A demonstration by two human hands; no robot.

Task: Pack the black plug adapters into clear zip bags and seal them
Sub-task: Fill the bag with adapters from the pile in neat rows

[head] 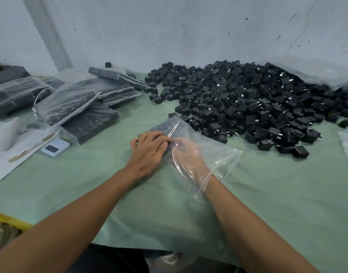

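Clear zip bag lies flat on the green cloth, just on the near side of the loose pile of black plug adapters, its mouth toward the person.

A row of adapters sits at the bag's closed end, the end nearest the pile.

Left hand is outside the bag. Its fingers are spread and only slightly bent, and they press down on the plastic over the row without curling round anything.

Right hand is inside the bag up to the wrist. It shows only as a blur through the film, so I cannot tell whether the fingers hold an adapter or are just pushing.

Step in hand, by my reading: seating adapters against the row. To do it well:
- Keep the left palm flat so the row does not tip.
- Slide each piece in snug and square, leaving no gaps.
- Leave the zip strip free of parts so it can close.

Filled bags are stacked well left of the pile, and a small white device sits nearer the person than the stack.
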